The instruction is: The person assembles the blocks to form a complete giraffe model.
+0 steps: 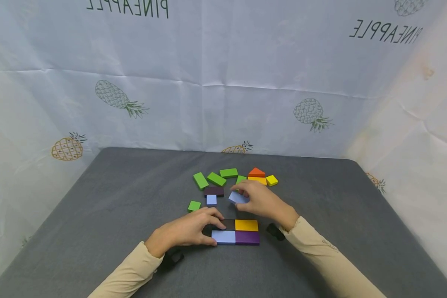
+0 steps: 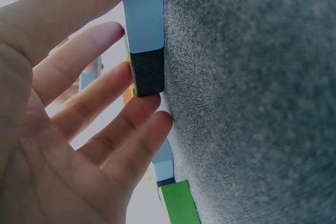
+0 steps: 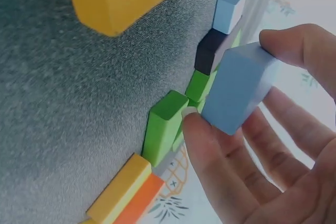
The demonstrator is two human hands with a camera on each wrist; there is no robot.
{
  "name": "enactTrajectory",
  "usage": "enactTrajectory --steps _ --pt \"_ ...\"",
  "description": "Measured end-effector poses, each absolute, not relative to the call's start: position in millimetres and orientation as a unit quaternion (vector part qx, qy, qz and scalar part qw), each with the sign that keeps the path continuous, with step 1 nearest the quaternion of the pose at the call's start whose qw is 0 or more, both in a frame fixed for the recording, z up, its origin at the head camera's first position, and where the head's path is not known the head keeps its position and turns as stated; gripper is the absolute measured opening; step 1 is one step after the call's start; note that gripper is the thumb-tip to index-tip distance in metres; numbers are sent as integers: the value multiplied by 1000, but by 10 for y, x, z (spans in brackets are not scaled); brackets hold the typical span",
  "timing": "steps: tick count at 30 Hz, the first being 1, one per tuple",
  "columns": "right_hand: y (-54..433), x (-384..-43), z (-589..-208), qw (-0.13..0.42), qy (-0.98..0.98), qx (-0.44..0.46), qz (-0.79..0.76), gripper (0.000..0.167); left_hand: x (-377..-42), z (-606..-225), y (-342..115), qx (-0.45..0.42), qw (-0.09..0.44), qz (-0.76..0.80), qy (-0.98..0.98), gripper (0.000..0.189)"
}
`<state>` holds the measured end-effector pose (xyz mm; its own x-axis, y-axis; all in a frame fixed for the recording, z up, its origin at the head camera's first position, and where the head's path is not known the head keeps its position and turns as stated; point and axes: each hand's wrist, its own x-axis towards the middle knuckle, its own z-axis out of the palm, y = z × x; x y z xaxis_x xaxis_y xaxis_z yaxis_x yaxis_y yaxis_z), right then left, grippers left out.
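My right hand [image 1: 262,200] pinches a light blue block [image 3: 236,87] between thumb and fingers, lifted off the dark table. Below it lies a flat group of rectangular blocks: a black block [image 1: 229,224] and a yellow block [image 1: 246,225] behind, a light blue block [image 1: 223,237] and a purple block [image 1: 247,237] in front. At the group's left end is my left hand [image 1: 191,229], its fingers loosely bent. The thumb touches the front light blue block and fingertips reach the black block, partly covering it.
Behind the hands are several green blocks [image 1: 217,179], a dark block [image 1: 214,191], a small light blue block [image 1: 211,200], an orange triangular block [image 1: 256,172], a yellow-orange block [image 1: 257,181] and a small yellow block [image 1: 272,180]. A small green block [image 1: 194,205] lies beyond my left hand.
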<state>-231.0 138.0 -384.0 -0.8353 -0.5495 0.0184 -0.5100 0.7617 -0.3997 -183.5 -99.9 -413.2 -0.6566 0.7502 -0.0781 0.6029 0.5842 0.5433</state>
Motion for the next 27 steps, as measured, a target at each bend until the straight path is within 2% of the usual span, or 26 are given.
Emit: enactTrajectory --steps 14,27 --pt "1525 -2058 -3727 59 936 -246 -244 47 -1838 -4125 -1004 386 153 252 874 39" --pt "1585 -1771 -3746 49 944 -196 -259 41 -1833 -4141 -1001 389 145 250 875 39"
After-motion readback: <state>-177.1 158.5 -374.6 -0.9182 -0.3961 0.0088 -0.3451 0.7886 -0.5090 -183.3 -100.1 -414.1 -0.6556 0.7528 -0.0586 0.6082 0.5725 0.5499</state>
